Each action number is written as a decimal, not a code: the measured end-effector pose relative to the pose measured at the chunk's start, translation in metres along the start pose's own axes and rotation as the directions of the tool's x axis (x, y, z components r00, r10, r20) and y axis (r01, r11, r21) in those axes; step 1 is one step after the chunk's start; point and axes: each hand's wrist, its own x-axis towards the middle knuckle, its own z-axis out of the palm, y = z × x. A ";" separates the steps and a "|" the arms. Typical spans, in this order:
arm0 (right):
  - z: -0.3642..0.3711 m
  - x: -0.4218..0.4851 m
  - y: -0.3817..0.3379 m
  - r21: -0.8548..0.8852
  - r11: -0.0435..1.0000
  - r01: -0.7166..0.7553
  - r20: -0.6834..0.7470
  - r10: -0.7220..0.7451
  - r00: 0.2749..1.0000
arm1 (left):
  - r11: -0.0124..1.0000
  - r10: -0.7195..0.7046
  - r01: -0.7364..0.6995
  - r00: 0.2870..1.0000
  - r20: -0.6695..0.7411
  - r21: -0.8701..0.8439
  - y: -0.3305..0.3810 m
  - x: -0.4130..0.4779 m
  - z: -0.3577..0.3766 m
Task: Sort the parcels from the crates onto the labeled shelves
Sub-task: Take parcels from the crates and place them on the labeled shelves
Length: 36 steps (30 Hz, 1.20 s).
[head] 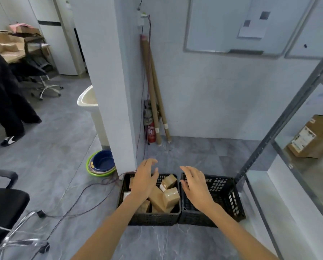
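Left hand (144,182): hovering open-fingered over left crate (153,219), holding nothing.
Right hand (195,186): hovering over right crate (222,186), fingers loose, empty.
Parcels (171,197): lying jumbled inside left crate.
Shelf post (266,139): standing at right crate's far corner.

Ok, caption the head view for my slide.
Left hand over the parcel crate, right hand over the other crate, both open.

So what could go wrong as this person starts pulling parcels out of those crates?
1. The brown cardboard parcels lie jumbled and tilted in the left black plastic crate, under the open left hand; lifting one might make others slide.
2. Thin purple cables trail across the floor beside that crate; a foot could snag them.
3. The grey metal shelf post stands close to the right black crate; a lift by the right hand might knock it.
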 end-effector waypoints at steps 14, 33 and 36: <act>0.096 0.119 0.104 0.198 0.909 -0.366 0.321 0.293 0.901 | 0.910 -0.378 0.410 0.879 0.290 -0.056 -0.072 0.129 0.117; 0.504 0.165 0.281 0.207 0.404 -0.891 0.771 0.493 0.403 | 0.534 -0.694 0.844 0.409 0.593 0.044 -0.377 0.173 0.444; 0.525 0.154 0.281 0.221 0.378 -0.899 0.789 0.473 0.393 | 0.470 -0.703 0.868 0.262 0.661 0.157 -0.373 0.159 0.462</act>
